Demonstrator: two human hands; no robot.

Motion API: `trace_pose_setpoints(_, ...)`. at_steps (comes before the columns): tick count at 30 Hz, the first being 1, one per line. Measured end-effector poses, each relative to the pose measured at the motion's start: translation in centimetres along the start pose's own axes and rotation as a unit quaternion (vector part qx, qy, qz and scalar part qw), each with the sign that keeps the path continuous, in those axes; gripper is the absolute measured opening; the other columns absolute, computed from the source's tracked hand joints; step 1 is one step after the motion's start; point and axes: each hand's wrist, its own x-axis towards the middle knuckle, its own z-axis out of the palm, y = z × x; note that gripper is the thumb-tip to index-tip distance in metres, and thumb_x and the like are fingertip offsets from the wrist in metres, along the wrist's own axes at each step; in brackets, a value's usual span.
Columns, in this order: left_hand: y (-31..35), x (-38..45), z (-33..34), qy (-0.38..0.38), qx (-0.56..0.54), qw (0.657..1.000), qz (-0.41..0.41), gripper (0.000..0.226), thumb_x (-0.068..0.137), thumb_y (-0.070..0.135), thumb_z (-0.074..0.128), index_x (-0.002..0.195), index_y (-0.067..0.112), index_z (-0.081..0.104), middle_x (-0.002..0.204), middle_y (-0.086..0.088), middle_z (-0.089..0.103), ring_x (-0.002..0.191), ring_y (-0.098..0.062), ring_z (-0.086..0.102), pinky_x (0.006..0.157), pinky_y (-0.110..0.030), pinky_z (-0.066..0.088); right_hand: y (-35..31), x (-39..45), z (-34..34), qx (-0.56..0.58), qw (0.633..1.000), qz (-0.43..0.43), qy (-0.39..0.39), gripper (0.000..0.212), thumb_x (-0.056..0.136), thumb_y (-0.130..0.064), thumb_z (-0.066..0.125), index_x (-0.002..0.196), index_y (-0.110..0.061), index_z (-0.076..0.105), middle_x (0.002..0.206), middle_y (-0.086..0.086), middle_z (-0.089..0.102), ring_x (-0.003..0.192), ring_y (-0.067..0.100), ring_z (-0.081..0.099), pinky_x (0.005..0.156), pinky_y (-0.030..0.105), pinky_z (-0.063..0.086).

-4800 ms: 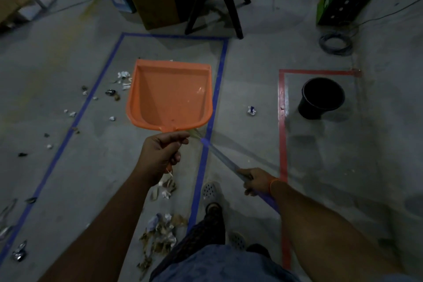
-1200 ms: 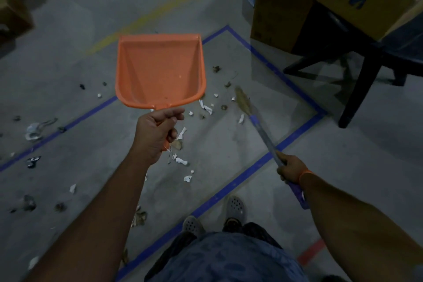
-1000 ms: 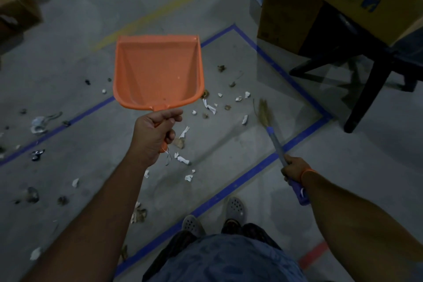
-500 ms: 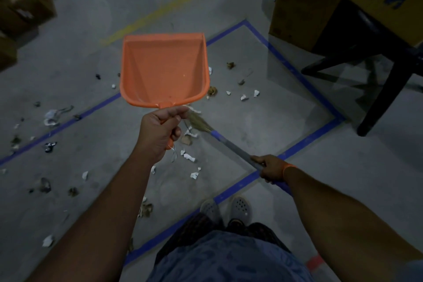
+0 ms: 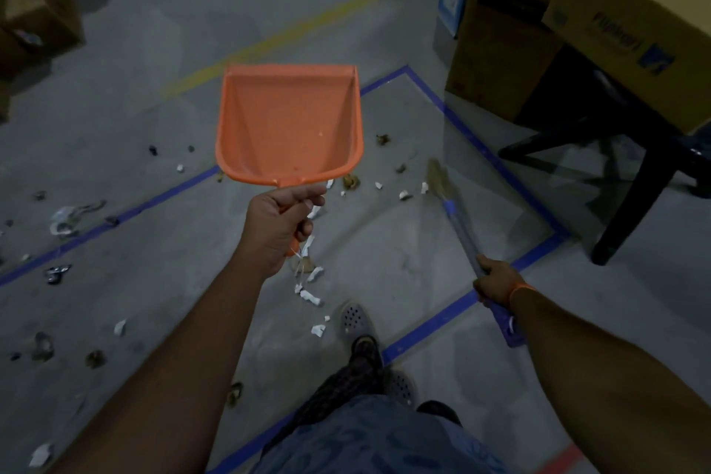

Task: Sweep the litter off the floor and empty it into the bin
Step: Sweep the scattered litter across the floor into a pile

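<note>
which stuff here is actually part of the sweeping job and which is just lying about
Part of the job:
orange dustpan, held up by the left hand
broom, gripped by the right hand
scattered litter on the floor

Just lying about:
cardboard boxes
dark stool
blue tape and yellow line on the floor

The bin is not in view.

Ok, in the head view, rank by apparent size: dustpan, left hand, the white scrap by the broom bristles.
1. dustpan, largest by far, though held up close to the camera, so nearness inflates it.
2. left hand, gripping the dustpan's handle.
3. white scrap, tiny, lying on the floor beside the broom bristles.
</note>
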Motion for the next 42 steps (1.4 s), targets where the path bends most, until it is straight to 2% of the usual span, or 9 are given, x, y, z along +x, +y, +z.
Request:
trace_pose_setpoints(4, 1.2, 3.2, -1.2, 0.015, -0.001, 1.0, 0.0, 0.029, 0.096, -0.008, 0.05, 0.111, 0.005, 0.071, 0.089, -0.004, 0.07, 0.047, -0.008, 0.049, 0.039, -0.017, 0.036, -2.7, 1.8, -0.6, -0.05, 0.998, 0.021, -0.028, 0.065, 0.082, 0.004, 0.058, 0.144, -0.004, 0.042, 0.075, 0.022, 0.067, 0.049, 0.025, 0.061, 0.05, 0.033, 0.053)
trace_pose_setpoints(7, 1.7, 5.4, -2.5, 0.025, -0.01, 1.0, -0.005, 0.029, 0.097, -0.009, 0.049, 0.114, 0.001, 0.069, 0.091, -0.006, 0.069, 0.046, -0.008, 0.05, 0.041, -0.017, 0.038, -5.6, 2.6, 0.7, -0.091, 0.993, 0.017, -0.076, 0.073, 0.082, 0.003, 0.057, 0.15, -0.011, 0.035, 0.094, 0.017, 0.064, 0.054, 0.021, 0.063, 0.042, 0.023, 0.048)
trace_pose_setpoints(12, 1.9, 8.2, -4.2, 0.042, 0.009, 0.999, -0.013, 0.029, 0.097, -0.009, 0.048, 0.116, 0.0, 0.068, 0.093, -0.007, 0.069, 0.045, -0.006, 0.051, 0.04, -0.016, 0.038, -10.6, 4.1, 3.9, -0.151, 0.974, -0.042, -0.165, 0.07, 0.085, 0.003, 0.057, 0.15, -0.015, 0.039, 0.109, 0.018, 0.06, 0.061, 0.022, 0.064, 0.048, 0.025, 0.05)
trace_pose_setpoints(16, 2.5, 9.8, -4.8, 0.048, -0.002, 0.999, -0.011, 0.028, 0.096, -0.009, 0.048, 0.113, 0.002, 0.069, 0.086, 0.0, 0.073, 0.045, -0.006, 0.05, 0.038, -0.016, 0.036, -14.1, 4.8, 5.1, -0.176, 0.956, -0.083, -0.219, 0.074, 0.086, 0.0, 0.056, 0.151, -0.029, 0.034, 0.097, 0.013, 0.061, 0.06, 0.019, 0.064, 0.054, 0.03, 0.052)
trace_pose_setpoints(25, 3.0, 12.5, -4.9, 0.066, -0.031, 0.997, 0.0, 0.028, 0.095, -0.011, 0.048, 0.109, 0.001, 0.07, 0.082, 0.001, 0.074, 0.043, -0.009, 0.047, 0.042, -0.016, 0.037, -16.0, 7.5, 0.3, -0.1, 0.98, -0.116, -0.128, 0.074, 0.086, 0.001, 0.058, 0.149, -0.032, 0.038, 0.089, 0.009, 0.064, 0.061, 0.022, 0.059, 0.051, 0.029, 0.049)
trace_pose_setpoints(32, 3.5, 14.8, -2.5, 0.099, -0.045, 0.994, -0.003, 0.03, 0.096, -0.01, 0.048, 0.105, 0.007, 0.071, 0.081, 0.001, 0.075, 0.044, -0.007, 0.047, 0.042, -0.015, 0.037, -17.0, 13.2, -6.2, -0.104, 0.993, -0.052, -0.036, 0.074, 0.083, 0.001, 0.062, 0.151, -0.016, 0.036, 0.121, 0.023, 0.062, 0.067, 0.029, 0.068, 0.058, 0.03, 0.053)
trace_pose_setpoints(37, 4.7, 16.4, -0.4, 0.135, -0.038, 0.99, -0.013, 0.032, 0.096, -0.01, 0.048, 0.106, 0.008, 0.071, 0.082, 0.002, 0.075, 0.043, -0.007, 0.047, 0.039, -0.014, 0.034, -19.3, 16.5, -9.3, -0.168, 0.983, -0.041, -0.068, 0.071, 0.079, -0.001, 0.061, 0.147, -0.008, 0.041, 0.121, 0.023, 0.063, 0.083, 0.035, 0.068, 0.073, 0.041, 0.059)
trace_pose_setpoints(39, 5.0, 17.0, 0.2, 0.151, -0.037, 0.988, -0.015, 0.03, 0.095, -0.01, 0.049, 0.109, 0.005, 0.071, 0.083, 0.001, 0.074, 0.042, -0.008, 0.047, 0.038, -0.014, 0.033, -20.7, 17.2, -9.3, -0.184, 0.977, -0.05, -0.099, 0.069, 0.08, 0.003, 0.059, 0.147, -0.006, 0.041, 0.126, 0.023, 0.059, 0.075, 0.032, 0.067, 0.064, 0.037, 0.057)
trace_pose_setpoints(42, 5.1, 17.7, 0.4, 0.176, -0.02, 0.984, -0.021, 0.031, 0.095, -0.007, 0.051, 0.107, 0.011, 0.074, 0.09, -0.002, 0.073, 0.042, -0.009, 0.048, 0.037, -0.014, 0.031, -23.0, 17.9, -8.0, -0.227, 0.959, -0.088, -0.147, 0.069, 0.082, 0.005, 0.056, 0.147, -0.01, 0.041, 0.109, 0.016, 0.06, 0.071, 0.03, 0.066, 0.063, 0.035, 0.056)
